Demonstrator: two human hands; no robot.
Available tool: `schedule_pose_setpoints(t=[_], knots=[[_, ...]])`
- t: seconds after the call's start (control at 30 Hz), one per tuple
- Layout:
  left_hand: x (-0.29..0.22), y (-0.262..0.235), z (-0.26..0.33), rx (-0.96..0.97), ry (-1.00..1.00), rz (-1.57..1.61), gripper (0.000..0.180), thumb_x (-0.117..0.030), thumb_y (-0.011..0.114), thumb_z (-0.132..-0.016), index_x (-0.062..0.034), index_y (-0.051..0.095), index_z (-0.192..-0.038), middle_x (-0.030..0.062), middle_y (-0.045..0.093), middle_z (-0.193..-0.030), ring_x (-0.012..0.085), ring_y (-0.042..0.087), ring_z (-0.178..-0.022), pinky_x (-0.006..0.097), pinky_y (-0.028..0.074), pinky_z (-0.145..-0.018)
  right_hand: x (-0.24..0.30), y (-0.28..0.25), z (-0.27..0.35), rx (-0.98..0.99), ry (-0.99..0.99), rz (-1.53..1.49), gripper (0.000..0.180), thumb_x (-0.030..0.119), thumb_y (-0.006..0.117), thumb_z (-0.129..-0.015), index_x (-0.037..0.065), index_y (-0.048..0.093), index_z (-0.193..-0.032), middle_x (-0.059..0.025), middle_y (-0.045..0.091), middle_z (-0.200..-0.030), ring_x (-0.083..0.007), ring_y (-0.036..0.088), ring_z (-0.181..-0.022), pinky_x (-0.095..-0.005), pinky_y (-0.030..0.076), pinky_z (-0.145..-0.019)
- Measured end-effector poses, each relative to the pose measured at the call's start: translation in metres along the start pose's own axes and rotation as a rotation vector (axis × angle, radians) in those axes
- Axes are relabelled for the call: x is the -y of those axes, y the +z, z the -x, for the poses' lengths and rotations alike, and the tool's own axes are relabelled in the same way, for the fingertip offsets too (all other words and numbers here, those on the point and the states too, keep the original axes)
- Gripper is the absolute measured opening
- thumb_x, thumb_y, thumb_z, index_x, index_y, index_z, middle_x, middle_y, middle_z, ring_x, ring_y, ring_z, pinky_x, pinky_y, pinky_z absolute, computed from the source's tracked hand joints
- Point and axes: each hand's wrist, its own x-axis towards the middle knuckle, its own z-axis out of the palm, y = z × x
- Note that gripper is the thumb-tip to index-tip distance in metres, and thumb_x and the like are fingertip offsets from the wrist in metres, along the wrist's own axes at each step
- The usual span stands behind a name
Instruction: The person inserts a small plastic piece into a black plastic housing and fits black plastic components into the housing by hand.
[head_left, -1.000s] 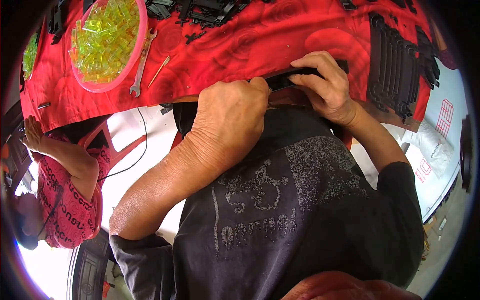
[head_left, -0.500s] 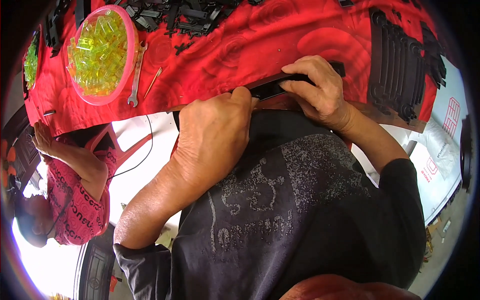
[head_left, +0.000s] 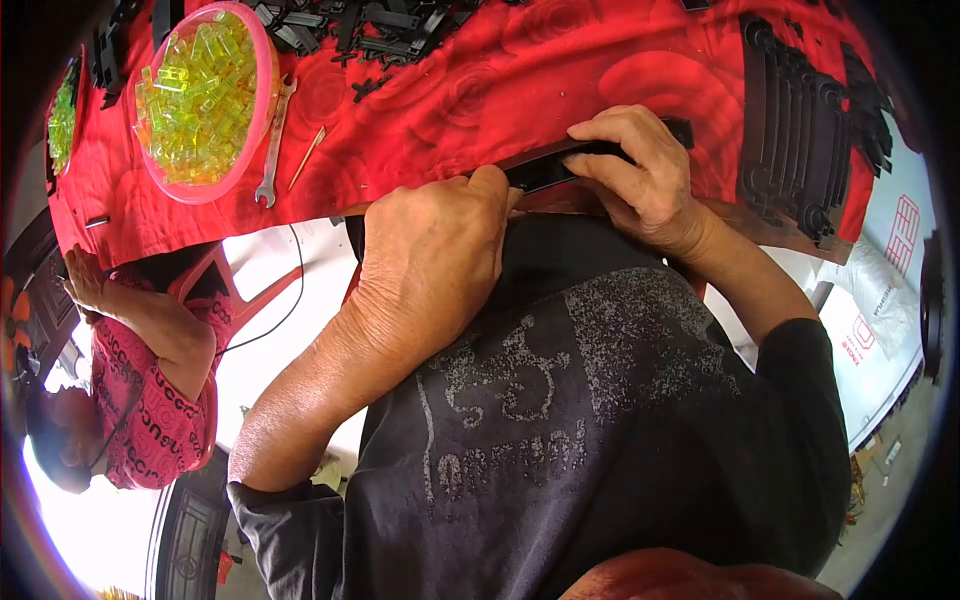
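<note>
A: Position of the work?
B: Black strip (head_left: 545, 174) at the near edge of the red cloth (head_left: 420, 130), close against the person's dark shirt (head_left: 640, 400). Lies aslant, spanning the gap between both hands.

A: Right hand?
B: Right hand (head_left: 645, 178) has finger and thumb closed about the strip, one on each side. Judgement: a sound hold; the grip should be firm enough to stop twisting, light enough not to bow it.

A: Left hand?
B: Left hand (head_left: 435, 238) curled at the strip's other end, thumb uppermost. Fingers hidden beneath; cannot tell whether they clamp the strip or something else.

A: Advice for good handling?
B: Brace the strip on the table edge, wrists low, and let the left press along its length, not across it. Thumb clear of any edge. Wrench (head_left: 272, 150) and pink basin (head_left: 268, 75) sit well apart, out of elbow's way.
</note>
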Motion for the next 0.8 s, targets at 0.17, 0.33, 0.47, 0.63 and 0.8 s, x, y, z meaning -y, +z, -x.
schedule_pose_setpoints(t=[0.17,0.33,0.47,0.63,0.8], knots=[[-0.0009,0.0016,-0.0008,-0.002,0.004,-0.012,0.021,-0.02,0.062,-0.093,-0.004,0.057,-0.08,0.015,0.065,-0.067,0.0346,0.067,-0.06,0.044,0.051,-0.051,-0.0006,-0.0012,-0.0004,0.003,-0.009,0.016,0.019,0.007,0.077,-0.069,0.005,0.071,-0.087,-0.0073,0.064,-0.099,-0.0253,0.065,-0.089,-0.0375,0.053,-0.073],[0.0001,0.003,0.001,-0.022,0.002,0.003,0.022,-0.02,0.062,-0.094,-0.0042,0.056,-0.08,0.0146,0.065,-0.066,0.0345,0.066,-0.059,0.044,0.051,-0.051,0.0003,-0.0011,-0.0009,0.005,-0.005,0.02,0.017,0.008,0.077,-0.07,0.005,0.071,-0.086,-0.0072,0.064,-0.099,-0.0252,0.065,-0.089,-0.0374,0.053,-0.072],[-0.0018,0.0026,0.0026,-0.024,-0.016,0.002,0.022,-0.02,0.061,-0.094,-0.0045,0.056,-0.079,0.0146,0.064,-0.065,0.0342,0.066,-0.058,0.044,0.05,-0.05,0.0003,-0.0002,0.0005,0.005,-0.004,0.021,0.017,0.008,0.077,-0.071,0.005,0.071,-0.086,-0.0073,0.065,-0.1,-0.0253,0.065,-0.089,-0.0374,0.053,-0.072],[-0.0017,0.0025,0.0021,-0.029,-0.006,-0.002,0.022,-0.021,0.06,-0.095,-0.0048,0.056,-0.08,0.0141,0.064,-0.065,0.0341,0.066,-0.058,0.044,0.051,-0.049,0.0007,-0.0007,-0.0008,0.003,0.0,0.006,0.017,0.007,0.077,-0.071,0.005,0.071,-0.087,-0.0078,0.065,-0.1,-0.0258,0.065,-0.089,-0.0375,0.053,-0.072],[-0.0031,0.0039,0.0023,-0.007,-0.024,-0.038,0.022,-0.021,0.059,-0.095,-0.0049,0.057,-0.081,0.0139,0.065,-0.065,0.0338,0.067,-0.059,0.043,0.052,-0.05,0.0006,-0.0002,-0.0007,0.008,0.004,0.018,0.02,0.007,0.078,-0.068,0.005,0.07,-0.087,-0.0079,0.066,-0.1,-0.026,0.066,-0.089,-0.0379,0.053,-0.072]])
